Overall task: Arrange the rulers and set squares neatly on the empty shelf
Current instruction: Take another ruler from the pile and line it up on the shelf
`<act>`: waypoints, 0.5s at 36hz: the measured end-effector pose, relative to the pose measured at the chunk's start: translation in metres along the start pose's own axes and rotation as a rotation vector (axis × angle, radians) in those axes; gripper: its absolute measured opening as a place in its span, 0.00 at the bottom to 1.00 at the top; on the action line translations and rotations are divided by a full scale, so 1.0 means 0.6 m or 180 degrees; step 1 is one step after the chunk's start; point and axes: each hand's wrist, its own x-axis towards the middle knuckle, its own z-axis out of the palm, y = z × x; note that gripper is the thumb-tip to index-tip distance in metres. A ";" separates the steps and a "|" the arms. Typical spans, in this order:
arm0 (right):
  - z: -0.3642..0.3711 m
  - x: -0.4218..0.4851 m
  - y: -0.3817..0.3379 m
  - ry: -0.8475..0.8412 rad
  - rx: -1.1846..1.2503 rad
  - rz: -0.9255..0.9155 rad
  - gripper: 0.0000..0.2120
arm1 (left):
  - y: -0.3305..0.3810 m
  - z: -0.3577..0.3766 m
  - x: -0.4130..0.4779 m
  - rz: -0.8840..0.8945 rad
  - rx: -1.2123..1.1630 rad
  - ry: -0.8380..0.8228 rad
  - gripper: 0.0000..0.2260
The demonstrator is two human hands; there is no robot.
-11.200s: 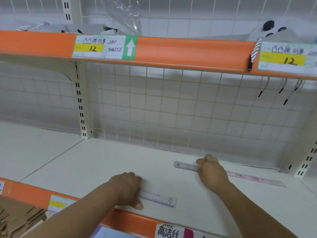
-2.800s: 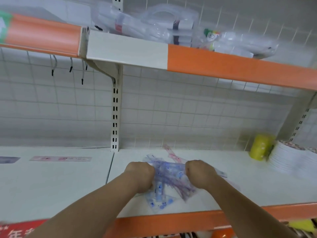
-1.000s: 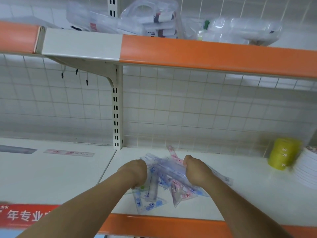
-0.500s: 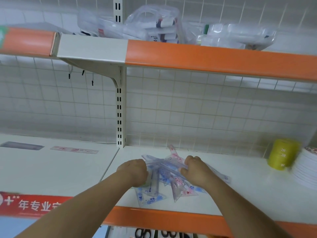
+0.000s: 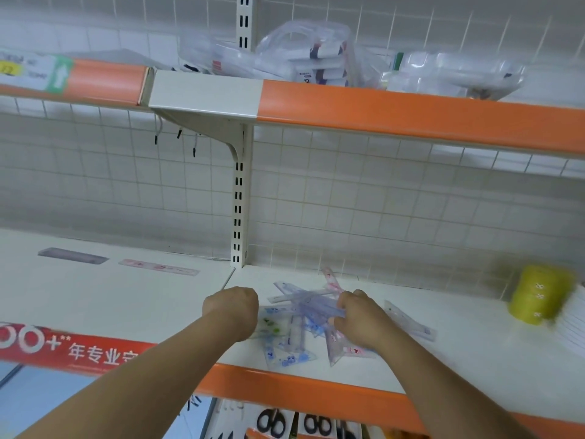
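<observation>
A loose pile of translucent blue and pink rulers and set squares (image 5: 292,331) lies near the front of the right shelf board (image 5: 459,359). My right hand (image 5: 359,321) grips several blue rulers at the top of the pile. My left hand (image 5: 232,310) is curled into a fist at the pile's left edge, over a set square with green print (image 5: 269,326); its fingertips are hidden. One more clear ruler (image 5: 410,318) lies just right of my right hand. On the left shelf board (image 5: 110,299) lie a grey ruler (image 5: 72,256) and a pink ruler (image 5: 158,267), end to end near the back.
A yellow roll (image 5: 538,294) and a white stack (image 5: 569,327) stand at the far right. A slotted upright post (image 5: 238,210) divides the two boards. The upper shelf (image 5: 411,112) holds clear plastic packs. Scissors (image 5: 272,423) hang below the orange front rail.
Over the last second both hands have stayed at the pile, and my left hand has shifted slightly left to its edge. The view has swung left, showing more of the left board.
</observation>
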 end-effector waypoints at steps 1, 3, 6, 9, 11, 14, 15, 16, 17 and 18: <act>-0.001 -0.001 -0.002 -0.0007 -0.0021 -0.0006 0.16 | 0.000 -0.002 -0.003 -0.0003 0.0007 -0.0024 0.10; -0.002 -0.003 -0.007 -0.0014 -0.0080 -0.0026 0.16 | -0.001 -0.005 -0.009 0.0013 0.0046 -0.0072 0.10; -0.005 -0.005 -0.013 -0.0036 -0.0196 -0.0042 0.16 | -0.004 -0.006 -0.015 0.0034 0.0057 -0.0156 0.12; -0.007 -0.006 -0.019 -0.0025 -0.0286 -0.0081 0.15 | -0.012 -0.005 -0.020 0.0035 0.0063 -0.0239 0.13; -0.007 -0.006 -0.024 -0.0013 -0.0317 -0.0109 0.15 | -0.020 -0.005 -0.024 0.0020 0.0083 -0.0229 0.14; -0.005 -0.004 -0.035 -0.0058 -0.0313 -0.0151 0.17 | -0.033 -0.005 -0.028 0.0002 0.0112 -0.0200 0.14; -0.004 -0.003 -0.040 -0.0083 -0.0301 -0.0172 0.17 | -0.038 -0.006 -0.029 0.0000 0.0123 -0.0192 0.14; -0.003 -0.002 -0.046 -0.0110 -0.0294 -0.0196 0.18 | -0.044 -0.006 -0.030 -0.0003 0.0124 -0.0182 0.14; -0.003 -0.001 -0.052 -0.0124 -0.0286 -0.0229 0.18 | -0.050 -0.006 -0.031 -0.0006 0.0113 -0.0176 0.15; -0.002 0.000 -0.058 -0.0131 -0.0273 -0.0261 0.17 | -0.058 -0.006 -0.033 -0.0009 0.0095 -0.0169 0.14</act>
